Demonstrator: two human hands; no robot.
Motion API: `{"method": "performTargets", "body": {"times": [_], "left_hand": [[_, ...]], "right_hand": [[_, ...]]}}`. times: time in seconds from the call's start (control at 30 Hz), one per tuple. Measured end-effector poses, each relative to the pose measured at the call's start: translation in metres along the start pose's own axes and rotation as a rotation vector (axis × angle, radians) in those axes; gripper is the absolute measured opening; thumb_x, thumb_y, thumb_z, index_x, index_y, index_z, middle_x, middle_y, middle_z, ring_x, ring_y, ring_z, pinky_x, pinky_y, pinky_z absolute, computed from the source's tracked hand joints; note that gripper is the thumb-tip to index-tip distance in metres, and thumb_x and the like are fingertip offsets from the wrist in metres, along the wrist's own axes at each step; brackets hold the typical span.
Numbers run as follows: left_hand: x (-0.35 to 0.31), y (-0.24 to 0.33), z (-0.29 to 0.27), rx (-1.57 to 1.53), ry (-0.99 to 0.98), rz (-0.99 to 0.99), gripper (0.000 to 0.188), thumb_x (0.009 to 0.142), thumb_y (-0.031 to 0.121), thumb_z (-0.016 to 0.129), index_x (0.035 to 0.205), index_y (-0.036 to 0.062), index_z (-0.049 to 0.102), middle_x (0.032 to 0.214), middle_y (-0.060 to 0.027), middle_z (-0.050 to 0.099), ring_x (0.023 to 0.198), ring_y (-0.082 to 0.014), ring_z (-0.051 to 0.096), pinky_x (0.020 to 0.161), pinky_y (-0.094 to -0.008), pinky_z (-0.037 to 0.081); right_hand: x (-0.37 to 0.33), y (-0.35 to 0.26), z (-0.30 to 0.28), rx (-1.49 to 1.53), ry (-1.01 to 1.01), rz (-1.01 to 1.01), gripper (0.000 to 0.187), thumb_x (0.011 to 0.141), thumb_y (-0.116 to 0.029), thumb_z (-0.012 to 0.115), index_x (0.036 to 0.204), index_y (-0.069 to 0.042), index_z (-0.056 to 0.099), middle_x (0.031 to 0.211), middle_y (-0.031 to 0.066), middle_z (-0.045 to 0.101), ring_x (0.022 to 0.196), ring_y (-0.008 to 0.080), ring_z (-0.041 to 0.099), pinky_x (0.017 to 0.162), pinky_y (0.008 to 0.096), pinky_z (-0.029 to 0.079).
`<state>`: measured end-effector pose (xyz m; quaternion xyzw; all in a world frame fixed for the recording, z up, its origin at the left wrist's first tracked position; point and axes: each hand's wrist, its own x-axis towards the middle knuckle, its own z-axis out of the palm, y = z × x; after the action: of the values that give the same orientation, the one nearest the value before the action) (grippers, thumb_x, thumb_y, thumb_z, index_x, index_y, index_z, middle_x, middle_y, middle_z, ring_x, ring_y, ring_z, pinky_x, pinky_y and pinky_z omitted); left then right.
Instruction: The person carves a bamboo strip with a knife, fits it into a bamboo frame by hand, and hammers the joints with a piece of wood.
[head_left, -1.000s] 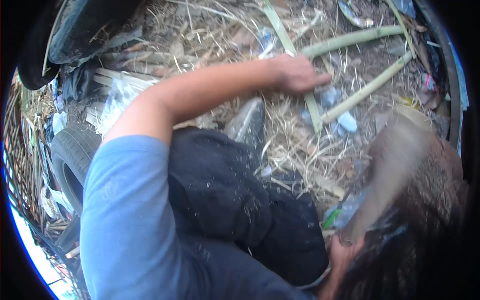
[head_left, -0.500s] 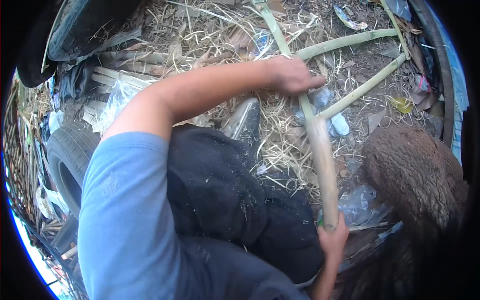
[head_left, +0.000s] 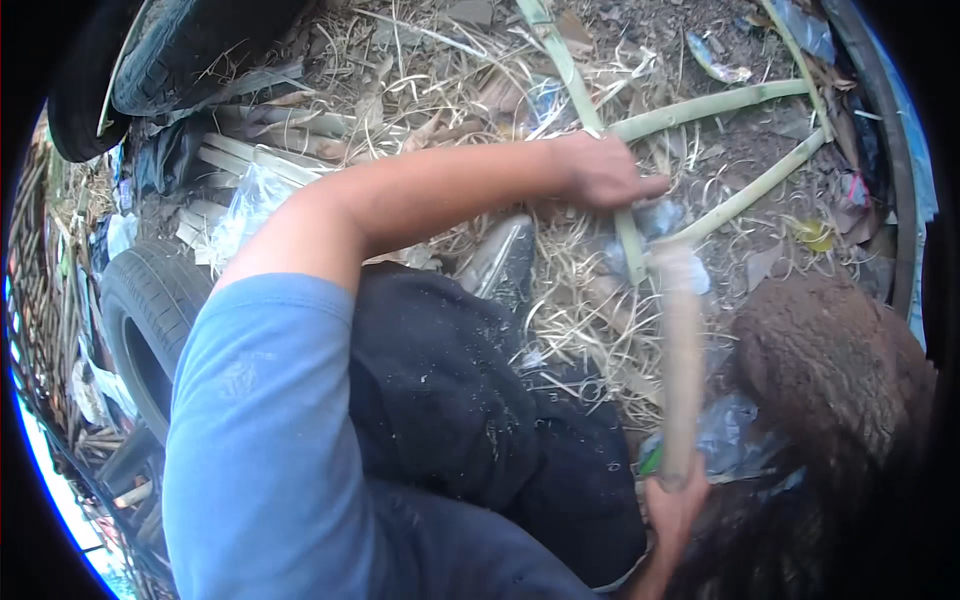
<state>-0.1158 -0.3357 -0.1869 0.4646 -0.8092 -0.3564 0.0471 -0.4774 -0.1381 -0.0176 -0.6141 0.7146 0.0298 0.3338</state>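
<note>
My left hand is closed round a pale green bamboo pole, its thumb pointing right. The pole slants from the top of the view down to a free end just below the hand. In my right hand, low at the right, a thick pale wooden stick is gripped by its near end and stands away from me. Its far part is smeared by motion, beside the pole's lower end. More bamboo lengths join at angles to the right of my left hand.
Thin curled shavings litter the ground with plastic scraps. A brown, mud-like mound rises at the right. An old tyre stands at the left, and another dark tyre is at the upper left. A shoe shows below my left forearm.
The wooden stick has swung to the right, off the bamboo pole's lower end, which now shows. My left hand keeps its hold on the pole. The whole view has shifted slightly.
</note>
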Motion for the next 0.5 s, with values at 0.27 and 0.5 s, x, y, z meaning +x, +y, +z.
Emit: {"method": "performTargets", "body": {"times": [0.27, 0.5], "left_hand": [[-0.001, 0.011, 0.007, 0.128, 0.039, 0.107, 0.039, 0.103, 0.038, 0.027, 0.103, 0.0035, 0.046, 0.062, -0.0136, 0.057, 0.059, -0.0274, 0.06, 0.051, -0.0425, 0.05], [0.007, 0.021, 0.006, 0.205, 0.016, 0.098, 0.016, 0.097, 0.02, 0.042, 0.105, 0.006, 0.042, 0.062, -0.0122, 0.056, 0.054, -0.031, 0.057, 0.048, -0.0449, 0.043]], "right_hand": [[-0.012, -0.002, -0.003, 0.068, -0.015, 0.001, 0.056, 0.06, -0.009, 0.071, 0.113, 0.003, 0.056, 0.081, 0.0159, 0.065, 0.079, 0.0255, 0.066, 0.073, 0.0361, 0.051], [-0.041, -0.001, -0.015, 0.211, 0.295, 0.085, 0.055, 0.062, -0.003, 0.067, 0.115, 0.006, 0.054, 0.089, 0.0137, 0.063, 0.083, 0.0195, 0.063, 0.078, 0.033, 0.049]]}}
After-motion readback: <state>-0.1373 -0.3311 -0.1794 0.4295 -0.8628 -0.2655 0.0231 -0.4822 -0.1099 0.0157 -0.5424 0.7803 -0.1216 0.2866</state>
